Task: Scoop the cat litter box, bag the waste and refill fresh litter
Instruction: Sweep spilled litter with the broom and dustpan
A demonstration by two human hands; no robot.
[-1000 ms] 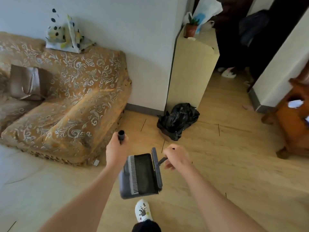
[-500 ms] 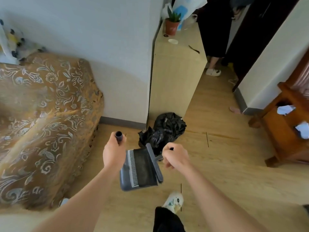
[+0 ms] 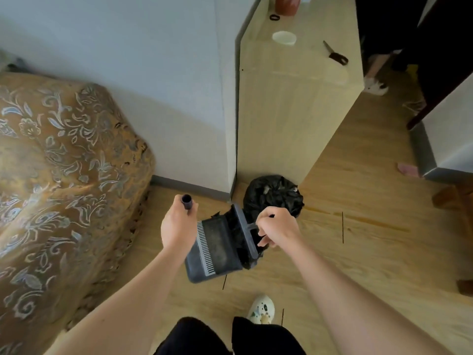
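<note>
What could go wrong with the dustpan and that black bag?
1. The black bag lies crumpled on the floor, and both hands are busy: the left hand grips the dustpan by its handle, the right hand holds the brush. With nobody holding it open, a tip might miss and spill.
2. The dustpan hangs tilted in the air, so bits could slide out early.

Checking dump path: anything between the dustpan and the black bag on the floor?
Only the brush, gripped by the right hand, lying across the bag-side edge of the dustpan that the left hand holds. Nothing else visible before the black bag.
</note>
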